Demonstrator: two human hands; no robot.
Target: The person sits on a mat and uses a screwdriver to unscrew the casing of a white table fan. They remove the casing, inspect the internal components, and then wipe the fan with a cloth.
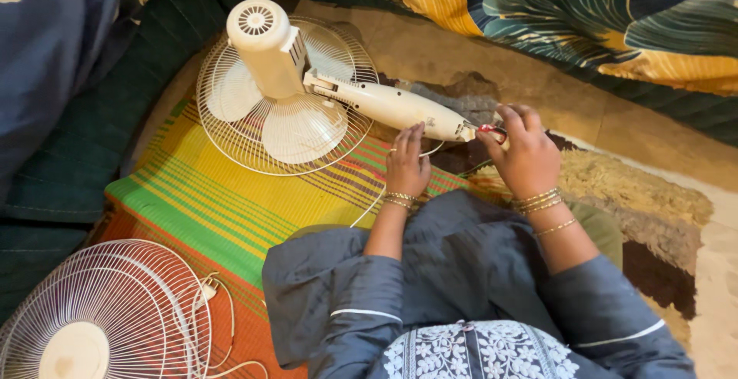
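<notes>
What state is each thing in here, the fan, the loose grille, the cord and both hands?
Fan: lying face down on the striped mat, front grille off.
Loose grille: flat on the mat, apart from the fan.
White cord: slack.
Left hand: resting against the fan's neck.
Right hand: gripping a red-tipped tool at the neck's end.

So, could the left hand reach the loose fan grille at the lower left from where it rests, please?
Probably yes. The left hand rests on the fan's neck, and only open striped mat lies between it and the loose grille; nothing blocks the way.
</notes>
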